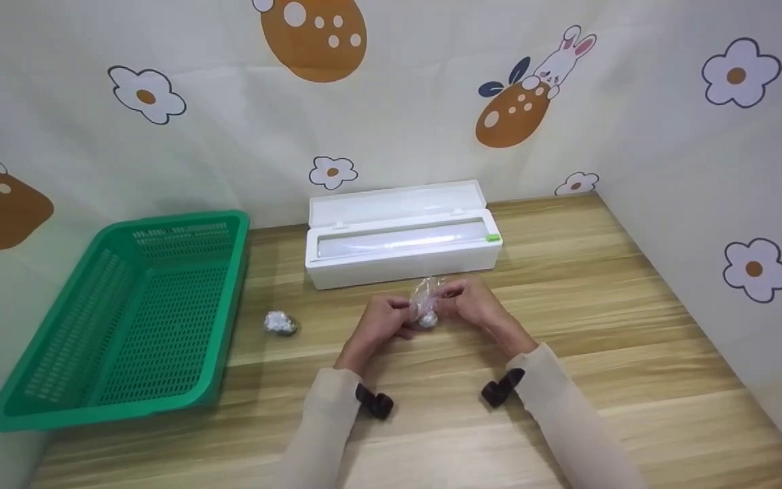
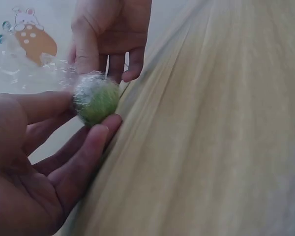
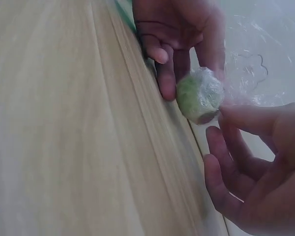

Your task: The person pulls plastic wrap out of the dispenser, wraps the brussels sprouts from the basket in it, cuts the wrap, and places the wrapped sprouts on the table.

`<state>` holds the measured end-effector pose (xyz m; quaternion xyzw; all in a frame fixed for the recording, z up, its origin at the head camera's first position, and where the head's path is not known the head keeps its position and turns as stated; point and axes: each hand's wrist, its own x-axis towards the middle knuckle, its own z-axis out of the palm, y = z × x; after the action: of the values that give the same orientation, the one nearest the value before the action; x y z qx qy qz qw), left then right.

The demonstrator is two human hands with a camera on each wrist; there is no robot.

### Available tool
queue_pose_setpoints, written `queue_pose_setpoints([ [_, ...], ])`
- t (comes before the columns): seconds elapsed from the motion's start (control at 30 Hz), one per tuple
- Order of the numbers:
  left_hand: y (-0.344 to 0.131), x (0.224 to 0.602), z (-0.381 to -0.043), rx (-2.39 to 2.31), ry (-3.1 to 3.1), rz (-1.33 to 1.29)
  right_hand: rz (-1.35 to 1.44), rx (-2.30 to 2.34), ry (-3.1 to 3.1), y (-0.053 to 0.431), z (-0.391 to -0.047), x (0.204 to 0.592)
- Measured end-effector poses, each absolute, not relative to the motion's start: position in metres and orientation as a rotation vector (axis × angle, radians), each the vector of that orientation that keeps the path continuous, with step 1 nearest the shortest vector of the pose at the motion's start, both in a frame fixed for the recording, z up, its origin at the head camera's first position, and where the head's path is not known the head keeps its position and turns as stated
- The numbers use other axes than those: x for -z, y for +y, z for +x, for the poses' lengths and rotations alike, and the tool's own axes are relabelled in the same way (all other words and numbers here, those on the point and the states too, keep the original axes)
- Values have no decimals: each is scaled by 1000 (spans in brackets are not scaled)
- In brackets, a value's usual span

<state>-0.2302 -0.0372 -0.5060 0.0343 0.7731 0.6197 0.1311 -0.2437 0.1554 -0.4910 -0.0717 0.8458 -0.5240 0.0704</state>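
A small round green fruit (image 2: 99, 101), its kind not clear, is partly covered in clear plastic wrap and has a brownish spot in the right wrist view. My left hand (image 1: 383, 316) holds it between thumb and fingers, just above the table. From the other side, my right hand (image 1: 476, 302) pinches the wrap close against the fruit, its lower fingers loosely bent. Loose, crumpled plastic wrap (image 1: 423, 292) stands up beyond the fruit between both hands. To the left, another small wrapped ball (image 1: 281, 323) lies on the table.
A white plastic wrap dispenser box (image 1: 404, 261) with its lid raised and a green slider (image 1: 493, 238) stands behind the hands. At the left is a green perforated basket (image 1: 228, 326). A patterned cloth wall (image 1: 404, 122) borders the wooden table (image 1: 608, 326) at back and right.
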Motion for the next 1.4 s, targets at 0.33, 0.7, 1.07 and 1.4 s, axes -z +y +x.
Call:
queue_pose_setpoints([
  [0.33,-47,503,-231,-1557,2448,384,-262,1494,2619,155,-243,492],
  [0.7,-44,503,-230,-1571,2530,326,-598,1307,2539,167,-236,476],
  [1.07,-54,503,-228,-1761,2110,277,-507,1319,2588,162,-231,480],
  [1.4,-65,501,-232,-1630,2215,282,-416,1306,2606,157,-230,481],
])
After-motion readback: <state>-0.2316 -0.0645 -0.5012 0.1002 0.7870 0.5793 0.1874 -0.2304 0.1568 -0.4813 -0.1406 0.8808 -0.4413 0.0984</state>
